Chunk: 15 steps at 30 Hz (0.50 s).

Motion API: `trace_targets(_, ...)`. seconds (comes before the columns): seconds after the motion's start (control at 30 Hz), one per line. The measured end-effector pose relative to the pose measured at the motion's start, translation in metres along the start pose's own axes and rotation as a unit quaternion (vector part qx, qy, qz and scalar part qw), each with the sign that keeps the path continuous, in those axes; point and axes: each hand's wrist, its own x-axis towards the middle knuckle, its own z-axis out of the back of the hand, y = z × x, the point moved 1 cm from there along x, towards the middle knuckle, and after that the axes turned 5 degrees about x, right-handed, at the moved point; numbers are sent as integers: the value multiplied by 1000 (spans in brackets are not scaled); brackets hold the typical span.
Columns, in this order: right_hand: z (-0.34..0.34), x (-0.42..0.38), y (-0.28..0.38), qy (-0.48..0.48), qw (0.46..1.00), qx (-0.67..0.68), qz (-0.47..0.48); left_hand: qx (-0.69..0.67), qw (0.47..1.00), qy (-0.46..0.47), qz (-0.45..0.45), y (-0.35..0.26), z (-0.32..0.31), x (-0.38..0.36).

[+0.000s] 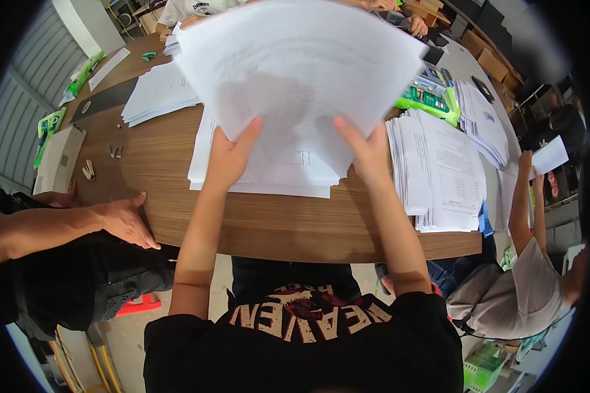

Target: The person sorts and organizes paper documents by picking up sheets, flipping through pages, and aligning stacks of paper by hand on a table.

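The wooden table (275, 229) carries paper close to its near edge, so a stray elbow could push sheets over the side. Above it, a broad sheaf of paper (295, 72) is up in the air over the middle stack (265, 188). The left hand (229, 157) grips its left side and the right hand (372, 157) its right, each with the thumb on the near face. The sheaf is held low and its top spreads free — if one thumb eases, the sheets could fan, slide out of line or buckle. Pages lowered askew could mix with the middle stack, whose edges are already uneven.

To the right, the printed stack (439, 170) is near the right forearm; a sideways swing could knock its layers out of line. On the left, the loose pile (160, 95) lies skewed, and a brush from the sheaf could scatter it. A co-worker's hand (128, 221) is at the table's edge, where a bump might jolt the paper. Smallest of all, the metal clips (115, 152) lie loose — sheets dragged across them could snag or crease.
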Motion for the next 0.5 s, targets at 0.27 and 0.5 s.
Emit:
trace_targets(0.27,-16,-5,9,8,994,-97,-38,16,1000,-7,7,-17,-1,-5)
trace_targets(0.5,5,-19,-23,-15,993,-98,-65,182,982,10,44,46,-6,-36)
